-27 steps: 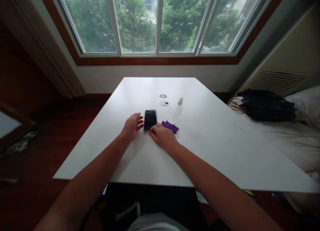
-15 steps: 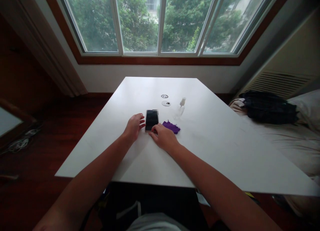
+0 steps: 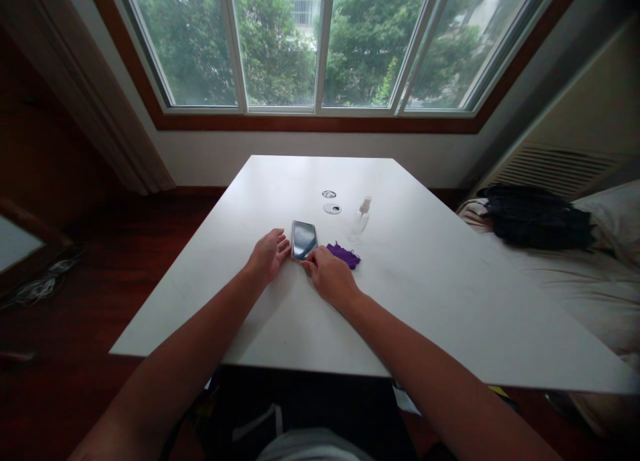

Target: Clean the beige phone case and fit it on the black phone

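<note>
A black phone (image 3: pixel 304 239) lies on the white table (image 3: pixel 410 294), its near end tipped up a little so the screen reflects the window. My left hand (image 3: pixel 267 256) has its fingertips curled against the phone's left edge. My right hand (image 3: pixel 331 276) pinches the phone's near right corner. Touching my right hand's far side is a crumpled purple cloth (image 3: pixel 344 254). A small clear spray bottle (image 3: pixel 360 217) stands just beyond the cloth.
Two round cable grommets (image 3: pixel 331 202) sit in the table beyond the phone. A bed with dark clothing (image 3: pixel 537 216) lies to the right. Dark wooden floor with cables (image 3: pixel 37 286) lies to the left. A wide window (image 3: pixel 320 44) runs behind the table.
The phone lay flat and dark before; now its near end is raised and its screen shines. Both hands have closed in on its edges.
</note>
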`<state>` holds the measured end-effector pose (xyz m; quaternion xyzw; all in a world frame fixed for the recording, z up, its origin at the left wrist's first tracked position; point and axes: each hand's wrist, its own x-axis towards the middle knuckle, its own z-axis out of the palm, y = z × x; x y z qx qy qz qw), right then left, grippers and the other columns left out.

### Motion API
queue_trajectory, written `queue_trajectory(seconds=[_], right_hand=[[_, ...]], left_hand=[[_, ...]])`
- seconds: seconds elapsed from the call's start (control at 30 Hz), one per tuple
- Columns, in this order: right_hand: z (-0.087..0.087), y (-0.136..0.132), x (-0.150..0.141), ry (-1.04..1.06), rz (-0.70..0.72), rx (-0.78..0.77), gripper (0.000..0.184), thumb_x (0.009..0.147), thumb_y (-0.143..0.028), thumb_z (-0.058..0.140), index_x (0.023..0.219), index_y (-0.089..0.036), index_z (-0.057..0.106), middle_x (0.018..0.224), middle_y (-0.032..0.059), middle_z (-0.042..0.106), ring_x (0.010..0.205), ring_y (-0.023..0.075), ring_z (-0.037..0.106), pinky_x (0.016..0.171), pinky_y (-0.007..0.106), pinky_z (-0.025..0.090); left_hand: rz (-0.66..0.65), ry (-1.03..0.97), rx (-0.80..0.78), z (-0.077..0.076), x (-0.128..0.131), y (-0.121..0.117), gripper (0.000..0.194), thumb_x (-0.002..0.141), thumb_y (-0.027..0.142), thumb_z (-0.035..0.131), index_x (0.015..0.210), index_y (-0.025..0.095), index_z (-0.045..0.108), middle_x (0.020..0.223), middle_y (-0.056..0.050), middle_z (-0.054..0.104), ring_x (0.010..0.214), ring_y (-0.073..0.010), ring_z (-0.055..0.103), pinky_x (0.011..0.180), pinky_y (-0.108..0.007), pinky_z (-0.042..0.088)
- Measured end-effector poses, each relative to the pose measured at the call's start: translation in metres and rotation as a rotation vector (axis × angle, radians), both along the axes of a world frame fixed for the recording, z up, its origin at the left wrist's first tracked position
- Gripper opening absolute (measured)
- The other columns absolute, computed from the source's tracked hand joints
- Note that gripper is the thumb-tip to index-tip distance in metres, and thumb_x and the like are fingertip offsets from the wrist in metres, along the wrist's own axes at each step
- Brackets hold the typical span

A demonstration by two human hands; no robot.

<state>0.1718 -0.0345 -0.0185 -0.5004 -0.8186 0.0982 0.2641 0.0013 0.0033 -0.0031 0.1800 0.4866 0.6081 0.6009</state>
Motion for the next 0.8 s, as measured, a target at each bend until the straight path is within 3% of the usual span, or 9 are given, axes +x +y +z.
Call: queue_trajectory(seconds=[0.2, 0.4, 0.6, 0.8], right_hand=[[0.001, 0.000, -0.001, 0.436, 0.044, -0.074, 0.018, 0.099, -0.038, 0.059, 0.092, -0.022, 0.059, 0.087, 0.0026, 0.065, 0.077, 0.0189, 0.058, 0.071, 0.030, 0.041], [-0.004, -0.004, -0.007, 0.643, 0.100, -0.186, 0.025, 0.098, -0.047, 0.058, 0.091, -0.023, 0.058, 0.083, 0.0012, 0.062, 0.076, 0.0190, 0.056, 0.070, 0.031, 0.043], [0.000, -0.007, -0.005, 0.570, 0.210, -0.275, 0.023, 0.098, -0.045, 0.058, 0.089, -0.024, 0.055, 0.077, -0.0002, 0.060, 0.072, 0.0185, 0.056, 0.066, 0.030, 0.044], [0.007, -0.015, -0.007, 0.377, 0.369, -0.193, 0.016, 0.097, -0.036, 0.063, 0.091, -0.022, 0.062, 0.087, 0.0012, 0.064, 0.075, 0.0164, 0.056, 0.070, 0.029, 0.042]], left_hand=[[-0.131, -0.118, -0.009, 0.002, 0.000, -0.002, 0.042, 0.096, 0.056, 0.053, 0.113, 0.018, 0.055, 0.096, -0.010, 0.061, 0.070, -0.0176, 0.063, 0.059, -0.030, 0.056], [-0.147, -0.179, 0.028, -0.002, -0.001, -0.002, 0.058, 0.092, 0.071, 0.050, 0.119, 0.020, 0.052, 0.089, -0.010, 0.064, 0.073, -0.0231, 0.069, 0.064, -0.035, 0.059], [-0.219, -0.131, 0.076, -0.004, 0.003, -0.002, 0.048, 0.088, 0.064, 0.062, 0.107, 0.020, 0.059, 0.085, -0.009, 0.068, 0.070, -0.0203, 0.068, 0.061, -0.031, 0.057], [-0.245, -0.117, 0.114, 0.001, 0.007, -0.009, 0.043, 0.086, 0.058, 0.067, 0.095, 0.016, 0.064, 0.086, -0.007, 0.068, 0.072, -0.0170, 0.066, 0.060, -0.027, 0.055]])
